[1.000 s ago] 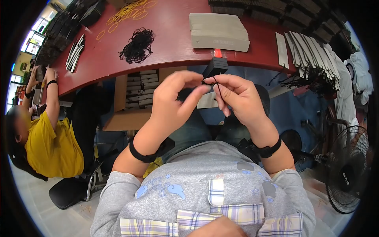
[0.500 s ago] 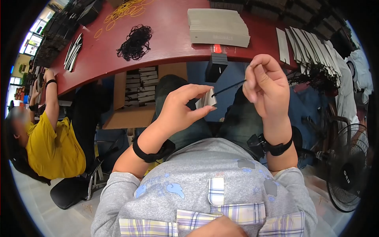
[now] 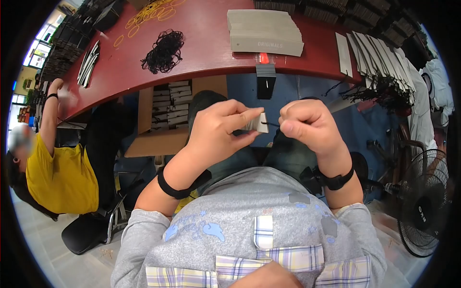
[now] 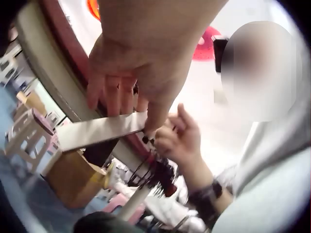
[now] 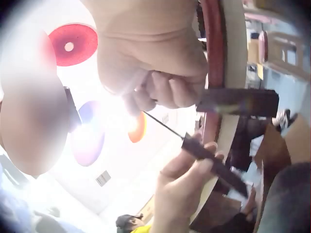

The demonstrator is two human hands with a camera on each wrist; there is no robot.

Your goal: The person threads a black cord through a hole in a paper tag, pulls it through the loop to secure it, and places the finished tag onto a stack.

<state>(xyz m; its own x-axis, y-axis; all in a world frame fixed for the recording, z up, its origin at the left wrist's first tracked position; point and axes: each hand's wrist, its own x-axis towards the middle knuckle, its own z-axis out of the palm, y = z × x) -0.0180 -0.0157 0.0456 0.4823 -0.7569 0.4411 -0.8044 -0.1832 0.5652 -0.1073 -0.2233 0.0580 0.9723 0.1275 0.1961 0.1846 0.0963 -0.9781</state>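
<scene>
My left hand point(image 3: 218, 127) pinches a folded whitish card point(image 3: 262, 124) near one end, between thumb and fingers. In the left wrist view the card point(image 4: 99, 131) is a long narrow strip; the right wrist view shows its dark side point(image 5: 216, 165). A thin black cord point(image 5: 164, 124) runs taut from the card's end to my right hand point(image 5: 153, 87), whose curled fingers grip it. In the head view my right hand point(image 3: 312, 125) stands just right of the card, a short gap between them.
On the red table point(image 3: 201, 43) lie a black cord heap point(image 3: 163, 50), yellow bands point(image 3: 153, 13) and a pale card stack point(image 3: 265, 33). Corded strips point(image 3: 379, 62) hang at the right edge. Below is an open carton point(image 3: 156, 144); a fan point(image 3: 422, 211) stands right, a person in yellow point(image 3: 62, 177) sits left.
The hands were together at a black cord, then my right hand drew the cord up and right. It has since come lower and nearer the card, fingers more curled. The person in yellow shifted slightly.
</scene>
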